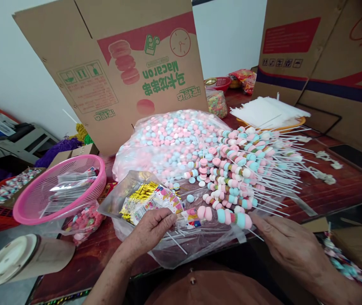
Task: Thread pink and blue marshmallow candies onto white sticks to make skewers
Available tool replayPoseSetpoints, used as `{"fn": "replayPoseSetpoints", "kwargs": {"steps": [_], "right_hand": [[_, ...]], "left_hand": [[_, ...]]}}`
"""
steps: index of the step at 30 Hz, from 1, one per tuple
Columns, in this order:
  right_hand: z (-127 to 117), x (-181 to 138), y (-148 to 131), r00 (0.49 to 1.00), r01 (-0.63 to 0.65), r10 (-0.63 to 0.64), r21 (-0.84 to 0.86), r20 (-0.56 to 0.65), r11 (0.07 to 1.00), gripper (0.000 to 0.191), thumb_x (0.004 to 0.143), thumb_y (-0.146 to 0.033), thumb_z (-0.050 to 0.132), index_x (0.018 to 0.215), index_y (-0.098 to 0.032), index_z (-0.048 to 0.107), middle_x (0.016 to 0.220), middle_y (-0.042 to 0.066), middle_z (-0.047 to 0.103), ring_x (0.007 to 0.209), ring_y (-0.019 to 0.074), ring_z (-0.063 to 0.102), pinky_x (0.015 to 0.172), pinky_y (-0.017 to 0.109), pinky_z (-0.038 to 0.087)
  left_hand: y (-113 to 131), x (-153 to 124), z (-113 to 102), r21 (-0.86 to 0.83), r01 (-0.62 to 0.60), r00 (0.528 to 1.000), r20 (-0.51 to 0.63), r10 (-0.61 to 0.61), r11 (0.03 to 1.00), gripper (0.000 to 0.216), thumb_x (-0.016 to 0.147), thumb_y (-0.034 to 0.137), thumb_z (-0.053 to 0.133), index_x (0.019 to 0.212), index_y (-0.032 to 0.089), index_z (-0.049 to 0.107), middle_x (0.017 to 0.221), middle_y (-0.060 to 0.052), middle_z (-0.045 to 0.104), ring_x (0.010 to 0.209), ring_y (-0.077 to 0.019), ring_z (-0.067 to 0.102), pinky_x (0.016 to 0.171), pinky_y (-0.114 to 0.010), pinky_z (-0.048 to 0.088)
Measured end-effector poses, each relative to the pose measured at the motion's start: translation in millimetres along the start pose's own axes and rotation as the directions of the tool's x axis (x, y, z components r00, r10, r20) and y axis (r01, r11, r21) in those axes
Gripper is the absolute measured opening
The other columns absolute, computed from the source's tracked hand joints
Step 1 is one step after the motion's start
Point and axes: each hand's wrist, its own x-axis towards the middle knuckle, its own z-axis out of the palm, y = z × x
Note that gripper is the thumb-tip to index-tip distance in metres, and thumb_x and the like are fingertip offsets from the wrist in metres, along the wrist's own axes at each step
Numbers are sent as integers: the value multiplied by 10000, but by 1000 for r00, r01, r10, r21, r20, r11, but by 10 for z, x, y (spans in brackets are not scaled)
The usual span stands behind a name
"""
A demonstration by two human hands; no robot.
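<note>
My left hand (151, 231) is closed in a pinch on a small printed wrapper (190, 218) at the lower end of a candy skewer (228, 217). That skewer carries pink, blue and white marshmallow discs and lies across a clear plastic bag (181, 250). My right hand (290, 245) grips the skewer's stick end just right of the candies, fingers curled. Under my left hand lies a clear packet of printed wrappers with gold ties (143, 197). Behind it, a pile of finished skewers (247, 165) fans out to the right.
A big bag of loose pink and blue candies (171, 135) sits before a brown Macaron carton (126, 67). A pink basket (60, 188) and a lidded jar (25, 258) stand at left. White sheets on a tray (268, 111) and more cartons (324, 55) are at right.
</note>
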Motion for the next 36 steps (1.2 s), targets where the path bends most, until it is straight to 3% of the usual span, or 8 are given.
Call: {"fn": "replayPoseSetpoints", "kwargs": {"steps": [7,13,17,21,23,26,30,36], "right_hand": [[-38,-2,-23,995,89,-88,0,47,996,392,833,-27,386,1130,-191,583,850,69,676,746,183,604,684,314,457],[79,71,-74,993,29,-53,224,104,974,354,837,-59,397,1100,-194,591,790,61,672,689,149,618,619,248,490],[254,108,-243,980,-155,73,489,183,858,331,873,-109,394,1148,-188,560,879,77,677,775,135,634,671,211,505],[399,170,-441,948,-317,222,662,226,679,283,887,-177,407,1088,-211,604,826,50,678,740,139,631,670,224,506],[437,248,-546,929,-370,235,701,287,610,273,891,-210,399,1036,-212,630,781,42,674,692,143,622,618,226,498],[434,397,-677,906,-418,197,731,374,540,271,891,-241,389,926,-195,655,722,36,660,639,144,599,581,237,481],[395,467,-734,893,-445,196,740,404,505,251,882,-253,393,930,-181,629,766,46,642,735,161,598,653,264,483],[452,457,-855,870,-491,226,731,438,474,291,902,-286,339,820,-184,599,638,15,594,586,138,548,530,242,433]], "left_hand": [[24,20,1,112,-14,1000,1,14,994,412,883,435,327,602,166,462,576,28,473,557,-98,435,542,-209,322],[262,146,-97,373,-263,962,166,216,890,337,892,362,357,685,177,548,639,4,556,622,-124,480,619,-246,341],[275,256,-91,326,-270,926,-169,337,906,176,795,365,547,773,206,619,945,-65,624,943,-222,512,860,-371,350],[174,319,154,-322,-362,511,-853,-103,875,491,618,428,719,1049,283,535,1162,-58,540,1136,-238,447,931,-357,353],[183,354,300,-727,-456,616,-674,-408,513,525,608,510,694,1047,283,515,1099,-50,576,1034,-227,538,848,-348,427],[288,417,399,-943,-314,844,-332,-422,113,454,629,473,697,972,210,559,853,-45,649,810,-209,626,769,-363,477],[354,482,281,-950,-311,847,-282,-451,9,190,690,323,687,750,171,591,450,71,501,462,-84,527,717,-297,495],[304,507,428,-965,-257,838,-201,-507,-44,314,706,435,653,618,163,523,413,68,478,396,-70,465,653,-288,504]]}}
